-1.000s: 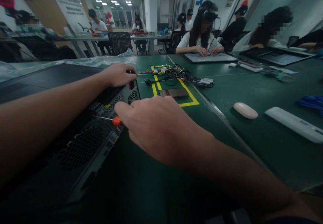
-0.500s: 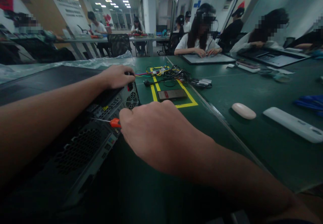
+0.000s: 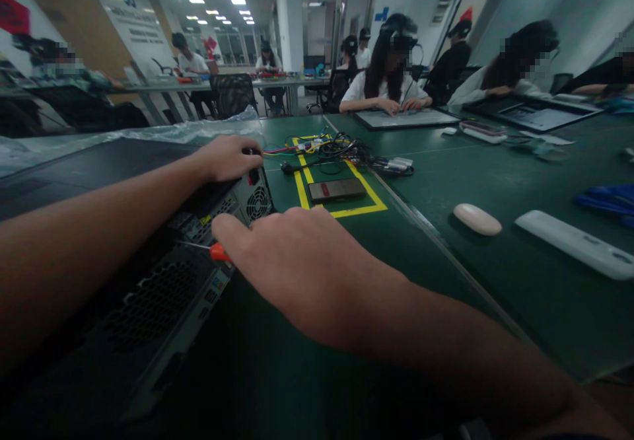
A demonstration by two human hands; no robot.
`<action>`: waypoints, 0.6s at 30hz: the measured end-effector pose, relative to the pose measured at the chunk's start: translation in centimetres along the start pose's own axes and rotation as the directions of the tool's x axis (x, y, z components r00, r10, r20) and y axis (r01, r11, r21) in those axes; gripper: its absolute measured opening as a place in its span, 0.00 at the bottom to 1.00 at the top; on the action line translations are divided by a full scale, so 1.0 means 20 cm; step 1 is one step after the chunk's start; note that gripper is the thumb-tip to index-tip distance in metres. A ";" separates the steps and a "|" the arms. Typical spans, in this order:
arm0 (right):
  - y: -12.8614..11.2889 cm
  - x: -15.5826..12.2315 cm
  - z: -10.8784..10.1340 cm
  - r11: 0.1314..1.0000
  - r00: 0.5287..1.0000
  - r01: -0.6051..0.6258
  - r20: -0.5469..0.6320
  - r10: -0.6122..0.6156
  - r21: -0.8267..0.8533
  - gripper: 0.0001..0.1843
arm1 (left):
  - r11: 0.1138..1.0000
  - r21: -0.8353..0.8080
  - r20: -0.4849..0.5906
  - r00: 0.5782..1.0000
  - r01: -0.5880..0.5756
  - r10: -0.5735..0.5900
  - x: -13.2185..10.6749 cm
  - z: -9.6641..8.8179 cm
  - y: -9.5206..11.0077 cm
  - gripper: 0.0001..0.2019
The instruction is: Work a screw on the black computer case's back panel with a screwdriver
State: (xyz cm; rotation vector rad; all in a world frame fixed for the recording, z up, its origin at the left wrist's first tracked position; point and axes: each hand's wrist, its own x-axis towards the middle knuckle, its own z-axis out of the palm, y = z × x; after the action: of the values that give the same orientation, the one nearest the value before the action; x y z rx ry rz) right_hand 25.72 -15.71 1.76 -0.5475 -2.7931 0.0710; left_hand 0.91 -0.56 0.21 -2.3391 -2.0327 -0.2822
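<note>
A black computer case [image 3: 123, 162] lies on the green table at my left, its rear panel turned toward my right side. My left hand [image 3: 232, 156] grips the far top corner of the case by the power supply, fingers curled over the edge. In my right hand [image 3: 297, 268] is a screwdriver [image 3: 219, 252] with an orange handle, closed in the fist. Its thin shaft points left at the rear panel, near the slot area above a honeycomb vent [image 3: 153, 301]. The tip is too dark to tell whether it touches a screw.
Beyond the case lie bundled cables [image 3: 347, 149] and a dark flat box [image 3: 337, 189] inside yellow tape [image 3: 347, 213]. To the right are a beige mouse [image 3: 477, 219] and a white bar-shaped object [image 3: 574, 245]. Clear plastic sheeting [image 3: 208, 124] lies behind the case. People work across the table.
My right hand and the screwdriver have shifted slightly left and down, with the fist turned a little. My left hand stays on the corner of the case.
</note>
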 end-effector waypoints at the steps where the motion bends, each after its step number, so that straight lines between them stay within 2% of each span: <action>1: 0.00 0.00 0.00 1.000 1.000 0.010 -0.003 -0.010 -0.003 0.13 | 1.000 -0.003 -0.003 1.000 -0.003 0.003 0.00 0.00 0.00 0.26; 3: 0.00 -0.01 -0.01 1.000 1.000 0.023 -0.014 -0.024 -0.020 0.13 | 1.000 -0.008 -0.005 1.000 -0.002 0.002 0.01 0.01 -0.01 0.26; 7: 0.01 -0.01 -0.01 0.996 0.999 -0.033 -0.036 0.030 -0.081 0.13 | 1.000 -0.017 -0.007 1.000 -0.001 0.001 0.01 0.01 -0.01 0.27; 13: 0.00 -0.02 -0.01 0.996 0.996 -0.036 -0.080 0.030 -0.079 0.16 | 1.000 -0.012 -0.003 1.000 0.001 -0.001 0.01 0.00 0.00 0.25; 18: -0.02 -0.02 -0.03 0.993 0.996 -0.075 -0.048 0.071 -0.094 0.18 | 1.000 0.008 -0.009 1.000 0.010 -0.010 0.01 0.01 0.00 0.27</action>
State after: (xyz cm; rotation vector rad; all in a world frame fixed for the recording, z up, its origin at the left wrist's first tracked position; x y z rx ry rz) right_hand 26.10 -16.13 2.23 -0.6658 -2.7439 -0.0593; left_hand 0.95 -0.42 0.12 -2.3198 -2.0376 -0.2830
